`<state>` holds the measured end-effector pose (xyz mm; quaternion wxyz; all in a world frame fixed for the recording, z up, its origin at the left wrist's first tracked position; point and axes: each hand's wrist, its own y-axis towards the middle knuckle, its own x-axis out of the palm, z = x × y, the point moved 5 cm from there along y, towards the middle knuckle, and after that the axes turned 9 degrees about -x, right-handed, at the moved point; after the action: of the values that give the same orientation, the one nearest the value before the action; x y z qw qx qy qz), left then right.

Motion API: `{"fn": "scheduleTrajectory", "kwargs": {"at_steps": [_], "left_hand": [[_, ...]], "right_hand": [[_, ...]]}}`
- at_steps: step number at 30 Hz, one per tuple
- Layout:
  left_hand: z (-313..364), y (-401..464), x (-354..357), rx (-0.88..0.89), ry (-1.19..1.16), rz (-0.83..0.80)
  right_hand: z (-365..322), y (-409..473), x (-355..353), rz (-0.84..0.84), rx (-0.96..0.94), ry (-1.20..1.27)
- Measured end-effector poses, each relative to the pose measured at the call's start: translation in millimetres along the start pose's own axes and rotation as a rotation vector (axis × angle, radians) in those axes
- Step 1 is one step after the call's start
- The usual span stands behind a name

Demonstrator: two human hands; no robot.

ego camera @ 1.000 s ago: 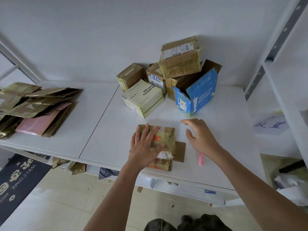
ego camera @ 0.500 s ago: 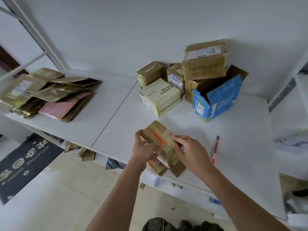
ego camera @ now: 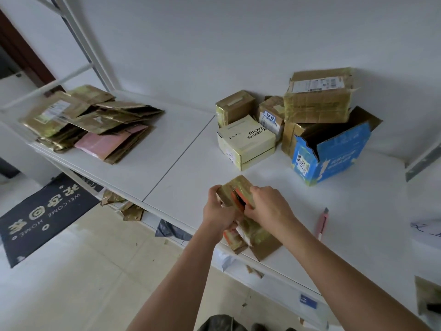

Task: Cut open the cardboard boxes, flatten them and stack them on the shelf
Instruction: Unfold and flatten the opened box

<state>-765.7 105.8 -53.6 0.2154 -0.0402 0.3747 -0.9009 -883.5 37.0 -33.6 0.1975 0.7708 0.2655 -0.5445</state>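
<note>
Both hands, left grip [ego camera: 220, 212] and right grip [ego camera: 268, 207], meet on the flattened box [ego camera: 241, 191] at the near edge of the shelf [ego camera: 191, 187], the box between them and partly under them. Just right of the right grip lies the cutter [ego camera: 321, 222]; beyond and right of both grips, against the wall, sits the cluster of boxes [ego camera: 317, 101], the open box [ego camera: 334, 154] nearest to them. Far left of the left grip, the pile of flattened cardboard [ego camera: 95, 125] lies on the shelf, the doormat [ego camera: 40, 216] on the floor below.
</note>
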Motion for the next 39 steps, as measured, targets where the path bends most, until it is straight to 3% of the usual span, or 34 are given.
{"fn": "scheduleTrajectory", "kwargs": {"at_steps": [5,14,20,21,26,28,32,35,39], "left_hand": [[1.0,2.6,1.3,0.006,0.024,-0.002],[3.7,5.5,-1.5,-0.003,0.073,-0.039],[0.7,5.5,-7.8,0.063,0.124,-0.153],[0.8,5.9,-7.2,0.063,0.135,-0.169],[4.9,6.4,-1.4,0.072,0.184,-0.217],[6.1,8.1,-0.6,0.067,0.191,-0.221],[5.5,13.8,0.3,0.041,0.164,-0.236],[6.6,16.6,10.1,0.027,0.163,-0.243],[9.6,21.2,21.9,-0.012,0.213,-0.045]], "right_hand": [[28.6,4.0,-9.2,-0.025,0.045,0.477],[53.0,12.2,-17.3,-0.113,0.062,0.635],[86.2,-24.9,20.8,-0.064,0.302,1.282],[86.0,-27.3,22.5,-0.043,0.298,1.302],[70.5,-34.7,10.6,0.228,0.157,0.705],[59.3,-37.8,9.5,0.278,0.057,0.571],[51.7,-47.8,19.3,0.168,0.092,0.716],[53.3,-51.5,21.2,0.178,0.093,0.669],[54.2,-51.9,20.9,0.208,0.097,0.653]]}}
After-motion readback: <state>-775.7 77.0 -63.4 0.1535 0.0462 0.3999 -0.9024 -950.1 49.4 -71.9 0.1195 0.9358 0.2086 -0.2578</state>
